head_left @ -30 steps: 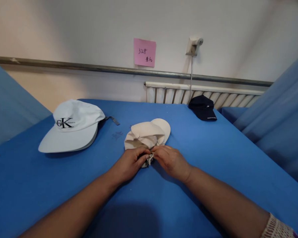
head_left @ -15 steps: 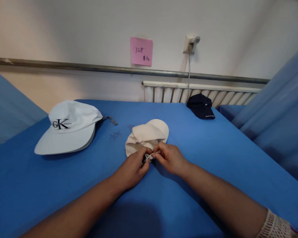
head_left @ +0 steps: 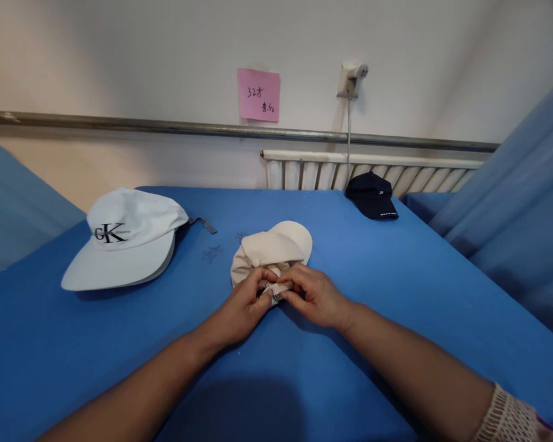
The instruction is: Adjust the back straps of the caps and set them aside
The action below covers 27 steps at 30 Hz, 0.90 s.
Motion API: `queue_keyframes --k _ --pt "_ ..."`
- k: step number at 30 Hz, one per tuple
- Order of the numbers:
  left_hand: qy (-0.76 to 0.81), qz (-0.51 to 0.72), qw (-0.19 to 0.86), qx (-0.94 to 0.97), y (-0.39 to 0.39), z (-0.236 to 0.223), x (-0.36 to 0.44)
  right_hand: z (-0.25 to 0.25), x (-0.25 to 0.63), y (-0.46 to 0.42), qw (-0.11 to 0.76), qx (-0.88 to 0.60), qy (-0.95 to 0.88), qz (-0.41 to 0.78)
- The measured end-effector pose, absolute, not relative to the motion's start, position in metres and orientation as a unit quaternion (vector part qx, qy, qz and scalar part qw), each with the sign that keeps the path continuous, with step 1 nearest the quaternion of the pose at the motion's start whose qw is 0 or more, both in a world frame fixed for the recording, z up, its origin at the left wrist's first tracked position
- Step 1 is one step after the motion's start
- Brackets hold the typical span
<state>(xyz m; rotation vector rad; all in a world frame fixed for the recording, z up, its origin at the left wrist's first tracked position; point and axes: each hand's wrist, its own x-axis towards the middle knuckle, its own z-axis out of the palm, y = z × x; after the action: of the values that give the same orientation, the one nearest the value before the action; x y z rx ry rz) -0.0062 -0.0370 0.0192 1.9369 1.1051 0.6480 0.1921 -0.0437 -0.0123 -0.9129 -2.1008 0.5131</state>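
Observation:
A cream cap (head_left: 276,247) lies on the blue sheet, its brim pointing away to the upper right and its back strap (head_left: 277,288) toward me. My left hand (head_left: 245,307) pinches the left part of that strap between thumb and fingers. From the other side, my right hand (head_left: 316,296) grips the strap's right part, close to my left fingertips. Something small and metallic, perhaps a buckle, shows between the hands; its detail is too small to make out.
A white cap (head_left: 124,236) with black lettering rests at the left, its strap trailing right. A navy cap (head_left: 371,195) sits at the far right edge. Behind are a radiator (head_left: 313,173), a metal rail (head_left: 184,127), a plugged-in socket (head_left: 350,81) and a pink note (head_left: 258,94). Blue curtains (head_left: 529,202) hang at both sides.
My fingers have shifted on the strap, which now lies flatter and more visible between them. My left hand has moved slightly left. The cap stays in nearly the same place.

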Motion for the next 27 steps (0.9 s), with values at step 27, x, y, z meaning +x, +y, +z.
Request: queue_keyframes --k 27 --pt "0.43 0.26 0.392 0.771 -0.043 0.022 -0.001 -0.016 0.18 -0.05 0.456 -0.422 -0.765 0.168"
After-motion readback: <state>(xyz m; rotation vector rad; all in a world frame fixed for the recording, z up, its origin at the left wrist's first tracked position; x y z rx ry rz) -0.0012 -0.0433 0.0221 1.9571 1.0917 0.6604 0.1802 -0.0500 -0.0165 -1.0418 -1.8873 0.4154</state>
